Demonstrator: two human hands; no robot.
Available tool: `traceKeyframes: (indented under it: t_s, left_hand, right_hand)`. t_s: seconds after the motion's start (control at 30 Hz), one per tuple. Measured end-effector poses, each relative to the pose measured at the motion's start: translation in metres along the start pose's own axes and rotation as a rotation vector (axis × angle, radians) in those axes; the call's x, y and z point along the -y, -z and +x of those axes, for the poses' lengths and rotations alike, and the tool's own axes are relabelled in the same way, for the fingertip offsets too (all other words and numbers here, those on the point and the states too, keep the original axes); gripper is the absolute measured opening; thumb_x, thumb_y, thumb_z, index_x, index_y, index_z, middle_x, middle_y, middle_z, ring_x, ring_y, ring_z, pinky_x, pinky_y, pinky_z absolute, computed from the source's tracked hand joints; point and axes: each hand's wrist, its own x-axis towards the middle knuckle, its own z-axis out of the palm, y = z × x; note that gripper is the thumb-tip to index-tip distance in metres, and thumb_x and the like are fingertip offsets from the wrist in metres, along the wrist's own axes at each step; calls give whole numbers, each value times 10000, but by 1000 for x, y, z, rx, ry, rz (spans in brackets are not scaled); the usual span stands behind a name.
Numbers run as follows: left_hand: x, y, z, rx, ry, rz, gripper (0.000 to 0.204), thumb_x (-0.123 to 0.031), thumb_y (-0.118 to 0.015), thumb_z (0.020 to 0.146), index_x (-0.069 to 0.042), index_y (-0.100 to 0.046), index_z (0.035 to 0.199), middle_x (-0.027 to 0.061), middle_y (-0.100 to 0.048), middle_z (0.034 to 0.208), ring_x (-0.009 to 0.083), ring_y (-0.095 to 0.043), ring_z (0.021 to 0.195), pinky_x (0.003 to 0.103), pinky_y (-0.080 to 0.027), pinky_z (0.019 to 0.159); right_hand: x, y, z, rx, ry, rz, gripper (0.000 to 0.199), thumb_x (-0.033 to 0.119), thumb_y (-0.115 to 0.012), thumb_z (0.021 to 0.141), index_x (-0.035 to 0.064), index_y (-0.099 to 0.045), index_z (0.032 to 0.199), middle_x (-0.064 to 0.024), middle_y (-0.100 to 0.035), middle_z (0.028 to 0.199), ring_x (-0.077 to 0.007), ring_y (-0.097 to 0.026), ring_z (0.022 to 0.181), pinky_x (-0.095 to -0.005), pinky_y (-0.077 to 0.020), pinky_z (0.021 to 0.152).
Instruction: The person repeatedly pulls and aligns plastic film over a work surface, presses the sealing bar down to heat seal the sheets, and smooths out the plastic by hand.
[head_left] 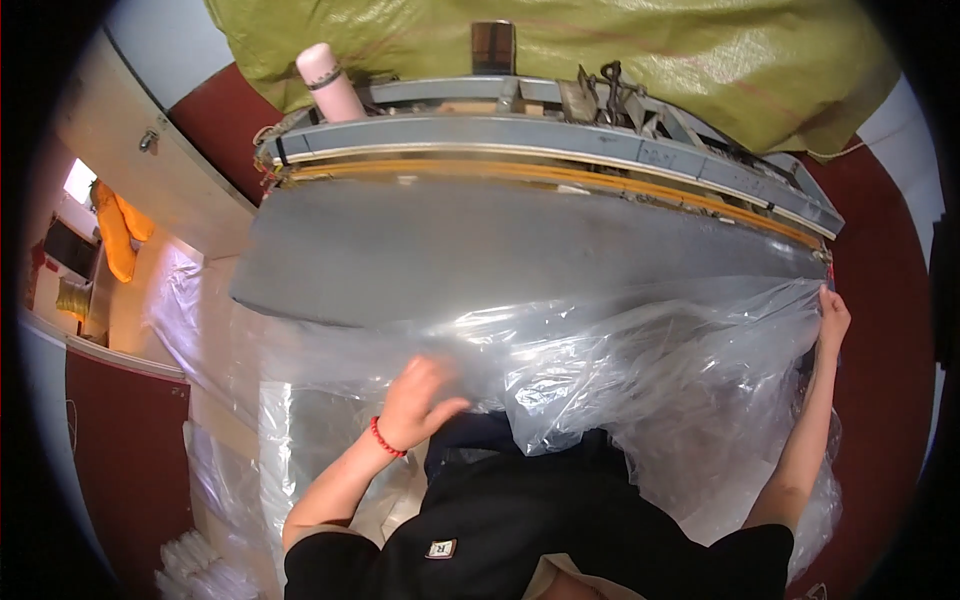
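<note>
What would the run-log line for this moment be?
left hand: flat on clear plastic sheet | right hand: gripping sheet's far edge | sheet: draped over grey machine table | pink bottle: on machine top

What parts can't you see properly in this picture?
- Left hand, head view: the fingers are blurred, so I cannot tell if they grip the clear plastic sheet.
- Right hand: its fingertips are tucked behind the sheet's edge.
- The machine: its back is covered by a green cloth.
- The pink bottle: its bottom sits behind the machine frame.
</note>
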Motion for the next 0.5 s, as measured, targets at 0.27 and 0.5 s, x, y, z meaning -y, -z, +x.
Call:
traceKeyframes:
  t_s: [0.27, 0.5]
  left_hand:
    - [9, -5, -25, 472, 81, 191, 181, -100, -633, 653, -49, -562, 811, 94, -565, 846, 267, -543, 744, 346, -448, 634]
    - [0, -32, -8, 502, 0, 241, 357, -107, -612, 643, -54, -503, 979, 78, -549, 885, 250, -546, 791, 354, -436, 643]
  right_hand:
    - [3, 54, -3, -106, -40, -23, 212, 235, -603, 805, 25, -628, 807, 42, -564, 723, -33, -473, 658, -175, -377, 621]
    - [-33, 71, 17, -112, -34, -83, 246, 285, -614, 792, 41, -631, 815, 40, -571, 734, -39, -481, 669, -177, -381, 634]
